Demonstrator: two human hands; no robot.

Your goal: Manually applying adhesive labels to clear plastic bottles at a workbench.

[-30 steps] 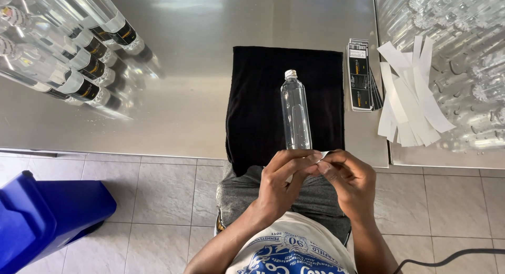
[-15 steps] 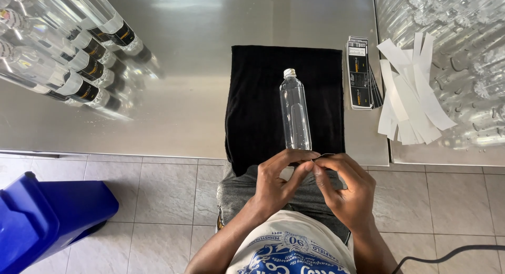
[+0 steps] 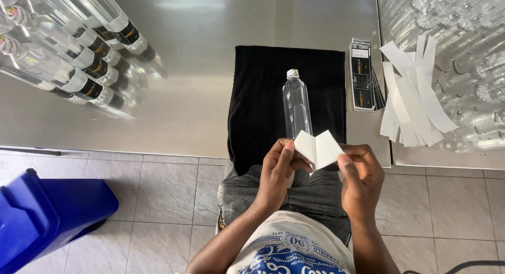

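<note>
Over cloth edge, both hands [image 3: 321, 174] split white label [image 3: 317, 148], prob. backing.

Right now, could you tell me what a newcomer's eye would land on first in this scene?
Probably the white label sheet peeled open in a V between the left hand and right hand, at the near table edge. Just beyond it, a clear bottle lies on a black cloth. Labelled bottles crowd the far left, and white backing strips pile up on the right.
</note>
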